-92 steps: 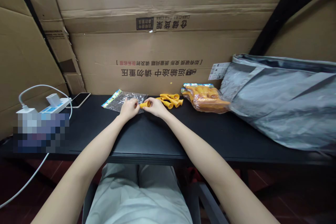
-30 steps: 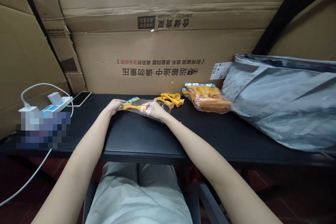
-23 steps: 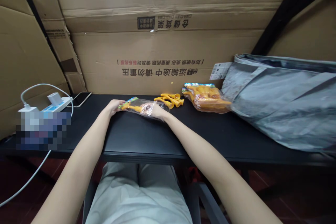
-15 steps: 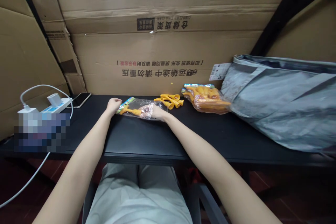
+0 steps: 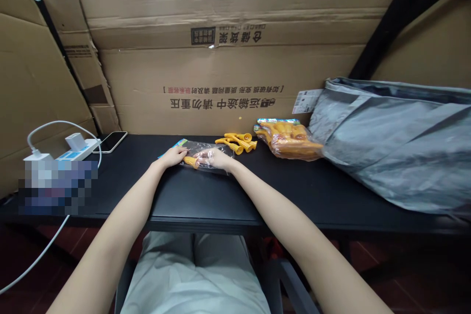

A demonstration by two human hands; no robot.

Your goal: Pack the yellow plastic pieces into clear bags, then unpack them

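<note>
A clear plastic bag (image 5: 223,167) with a colourful header strip lies on the black table in front of me. My left hand (image 5: 172,156) is closed over its header end, pressing on the bag and covering part of a yellow toy horn (image 5: 191,162) inside. Only the horn's wide end shows, between my hands. My right hand (image 5: 218,159) reaches into the bag from the right, the film shining over its fingers. Those fingers point at the horn's wide end and look slightly apart. Several loose yellow toy horns (image 5: 237,142) lie just behind my right hand.
A filled bag of yellow horns (image 5: 285,140) lies farther right, beside a large grey fabric bag (image 5: 386,152). At left are a phone (image 5: 112,142), a power strip (image 5: 79,151) and a white cable (image 5: 55,120). Cardboard (image 5: 228,68) walls the back.
My left hand has moved right, from the header's corner onto the bag over the horn, covering its narrow part. My right hand stays inside the bag, nearly in place.
</note>
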